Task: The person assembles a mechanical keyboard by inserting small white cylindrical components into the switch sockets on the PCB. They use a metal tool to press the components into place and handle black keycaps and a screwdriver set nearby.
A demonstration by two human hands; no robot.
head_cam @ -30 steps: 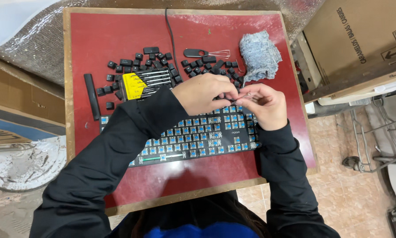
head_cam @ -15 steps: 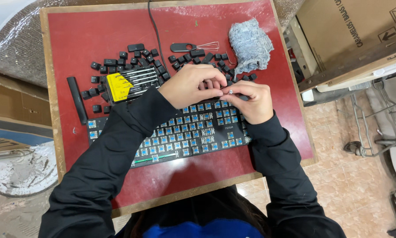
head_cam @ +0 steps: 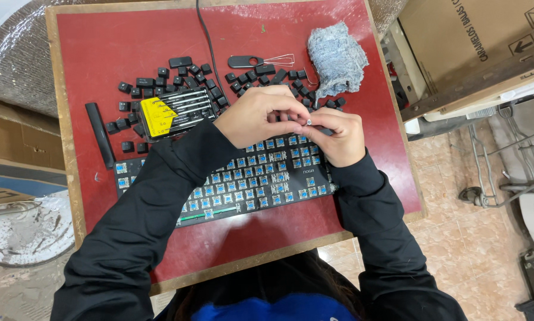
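Observation:
Both hands meet above the upper right part of a black keyboard (head_cam: 231, 190), which has its keycaps off and rows of blue switches showing. My left hand (head_cam: 256, 117) pinches a thin silver tool (head_cam: 307, 121) that points right. My right hand (head_cam: 340, 138) closes its fingertips on the same tool's tip. What the tool is exactly is too small to tell. Loose black keycaps (head_cam: 160, 80) lie scattered on the red tabletop (head_cam: 124, 41) behind the hands.
A yellow-and-black screwdriver set (head_cam: 173, 112) lies left of the hands, beside a long black key bar (head_cam: 100, 135). A wire keycap puller (head_cam: 261, 60), a grey-blue cloth (head_cam: 336, 58) and the keyboard cable (head_cam: 203, 30) sit at the back. A cardboard box (head_cam: 475, 35) stands to the right.
The hands stay joined over the keyboard with fingers shifting slightly around the silver tool. The view has drifted, so the table sits a little more to the left.

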